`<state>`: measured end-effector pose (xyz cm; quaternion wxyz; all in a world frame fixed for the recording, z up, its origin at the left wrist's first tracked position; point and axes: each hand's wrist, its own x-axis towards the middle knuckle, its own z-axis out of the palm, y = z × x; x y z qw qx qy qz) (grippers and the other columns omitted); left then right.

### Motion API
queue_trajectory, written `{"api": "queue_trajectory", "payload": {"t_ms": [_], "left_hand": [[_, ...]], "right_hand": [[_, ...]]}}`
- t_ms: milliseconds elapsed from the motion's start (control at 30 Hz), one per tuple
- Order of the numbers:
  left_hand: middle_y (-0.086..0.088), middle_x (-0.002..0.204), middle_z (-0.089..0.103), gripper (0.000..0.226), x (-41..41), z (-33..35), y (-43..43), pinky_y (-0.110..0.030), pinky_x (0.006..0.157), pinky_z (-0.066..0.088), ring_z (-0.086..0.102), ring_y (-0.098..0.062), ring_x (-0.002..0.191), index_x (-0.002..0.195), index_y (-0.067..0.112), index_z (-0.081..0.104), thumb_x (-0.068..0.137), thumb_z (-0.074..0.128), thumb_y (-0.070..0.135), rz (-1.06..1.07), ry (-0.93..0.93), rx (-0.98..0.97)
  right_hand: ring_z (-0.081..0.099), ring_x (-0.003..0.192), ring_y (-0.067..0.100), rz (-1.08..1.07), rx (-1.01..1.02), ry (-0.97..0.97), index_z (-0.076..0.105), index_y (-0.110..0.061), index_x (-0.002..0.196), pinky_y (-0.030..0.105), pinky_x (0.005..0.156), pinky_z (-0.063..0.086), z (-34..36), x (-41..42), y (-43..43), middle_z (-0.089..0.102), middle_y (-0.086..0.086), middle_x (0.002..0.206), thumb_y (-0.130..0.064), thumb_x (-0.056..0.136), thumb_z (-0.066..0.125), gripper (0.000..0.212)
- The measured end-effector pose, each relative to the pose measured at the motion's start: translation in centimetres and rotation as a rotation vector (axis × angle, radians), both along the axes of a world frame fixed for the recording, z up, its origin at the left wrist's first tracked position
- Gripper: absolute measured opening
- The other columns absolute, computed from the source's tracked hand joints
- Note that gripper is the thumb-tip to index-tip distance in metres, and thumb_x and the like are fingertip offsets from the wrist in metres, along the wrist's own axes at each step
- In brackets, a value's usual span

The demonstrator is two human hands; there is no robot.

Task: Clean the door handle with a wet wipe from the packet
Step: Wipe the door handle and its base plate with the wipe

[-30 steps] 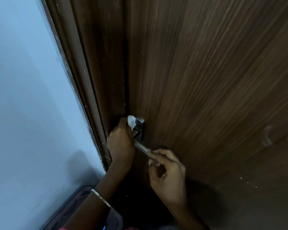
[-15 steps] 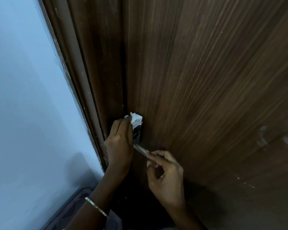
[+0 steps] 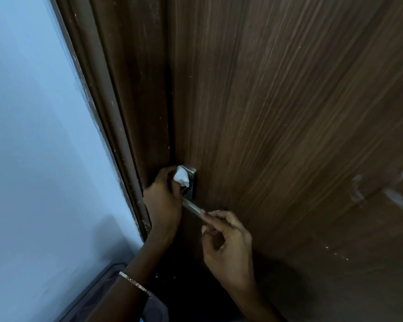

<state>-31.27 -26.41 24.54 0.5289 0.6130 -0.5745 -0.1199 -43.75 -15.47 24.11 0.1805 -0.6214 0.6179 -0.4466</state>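
Because the lever of the door handle (image 3: 192, 208) runs down and to the right from its square plate (image 3: 192, 178), slanting from the left hand toward the right, the next wiping stroke turns on that line. The wet wipe (image 3: 181, 178) sits at the plate end, above the lever's root, so the length I judge yet to be wiped lies below and right of it. The left hand (image 3: 164, 201) is the nearer one to the plate, pressed in just left of it by the door's edge. Its fingers (image 3: 166, 173) are curled round the wipe, a small crumpled white wad, soft and damp-looking, touching the plate's upper left part. The right hand (image 3: 228, 247) lies below and right of the plate at the lever's free end. Its thumb and forefinger pinch the tip narrowly and the other fingers curl loosely beneath, which I judge steadies the lever. The handle is brushed metal, a flat narrow bar on a round-cornered plate, hard and smooth, so the wipe should slide easily along it. The door (image 3: 289, 112) around the plate is dark wood-grain laminate with fine streaks. Left of the plate stands the moulded brown frame (image 3: 126, 89), and beyond it a pale painted wall (image 3: 33, 135). A thin bracelet (image 3: 135, 284) circles the left wrist, well below the plate. The packet is not in view.
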Motion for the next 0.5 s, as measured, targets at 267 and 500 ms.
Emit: {"api": "queue_trajectory", "payload": {"t_ms": [267, 500], "left_hand": [[0.003, 0.102, 0.074, 0.025, -0.1, 0.2, -0.5, 0.003, 0.076, 0.04, 0.066, -0.003, 0.086, 0.11, 0.014, 0.07, 0.094, 0.06, 0.032, -0.017, -0.048, -0.151], [-0.001, 0.086, 0.075, 0.018, -0.5, -2.2, 0.3, -0.009, 0.061, 0.039, 0.065, -0.013, 0.065, 0.105, 0.014, 0.071, 0.093, 0.06, 0.02, 0.02, -0.017, 0.031]], "right_hand": [[0.058, 0.102, -0.012, -0.001, -0.01, 0.017, 0.072, -0.026, 0.118, -0.001, 0.08, 0.044, 0.0, 0.0, -0.1, 0.061, -0.018, 0.108, -0.009, 0.085, 0.067, 0.037], [0.062, 0.098, -0.008, -0.012, -0.038, -0.008, 0.074, -0.022, 0.116, 0.003, 0.078, 0.049, -0.2, 0.0, -0.3, 0.062, -0.016, 0.106, -0.007, 0.084, 0.067, 0.036]]}}
